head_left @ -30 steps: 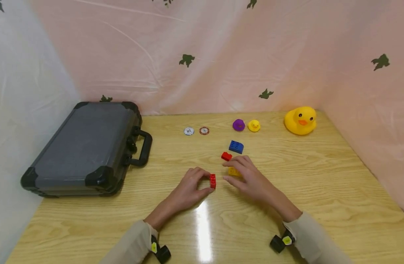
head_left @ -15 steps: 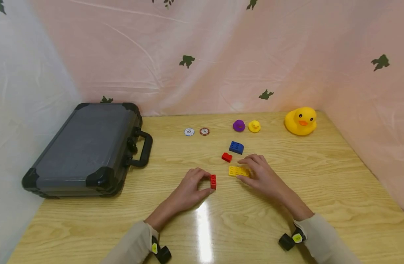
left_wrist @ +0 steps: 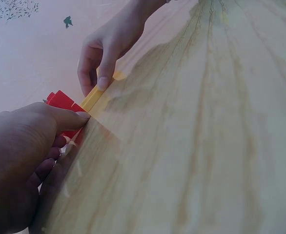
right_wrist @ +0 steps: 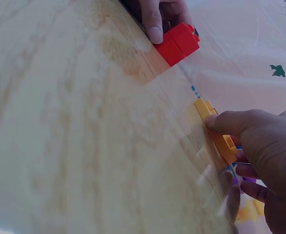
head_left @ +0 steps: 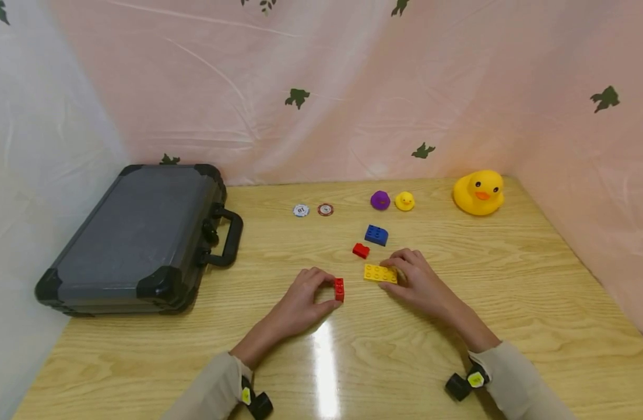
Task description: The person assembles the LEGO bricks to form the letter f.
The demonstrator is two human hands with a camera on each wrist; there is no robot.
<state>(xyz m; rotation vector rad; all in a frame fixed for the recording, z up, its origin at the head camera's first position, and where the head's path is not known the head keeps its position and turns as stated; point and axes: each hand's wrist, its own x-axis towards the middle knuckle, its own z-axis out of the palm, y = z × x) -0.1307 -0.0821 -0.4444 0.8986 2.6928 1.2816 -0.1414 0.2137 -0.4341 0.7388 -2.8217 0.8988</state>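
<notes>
My left hand point(head_left: 299, 303) pinches a red building-block stack point(head_left: 339, 289) between thumb and fingers, low at the tabletop. A seam across the red stack point(right_wrist: 178, 44) shows in the right wrist view, so it looks like two bricks joined. To its right, my right hand point(head_left: 418, 286) grips the right part of a flat yellow studded brick point(head_left: 375, 272), thumb on the near long side and fingers on the far one. In the left wrist view the thumb point(left_wrist: 106, 73) presses the yellow brick's side. A small red brick point(head_left: 361, 251) and a blue brick point(head_left: 376, 235) lie just beyond.
A grey hard case point(head_left: 137, 233) with a black handle stands at the left. Farther back lie a white chip point(head_left: 301, 210) and a brown-red chip point(head_left: 325, 209). A purple duck point(head_left: 380, 200), a small yellow duck point(head_left: 405, 201) and a big yellow duck point(head_left: 478, 192) line the rear.
My right hand has shifted right, from over the yellow brick's left part to its right part, and its fingers have closed in on it. The left hand stays put with the red stack.
</notes>
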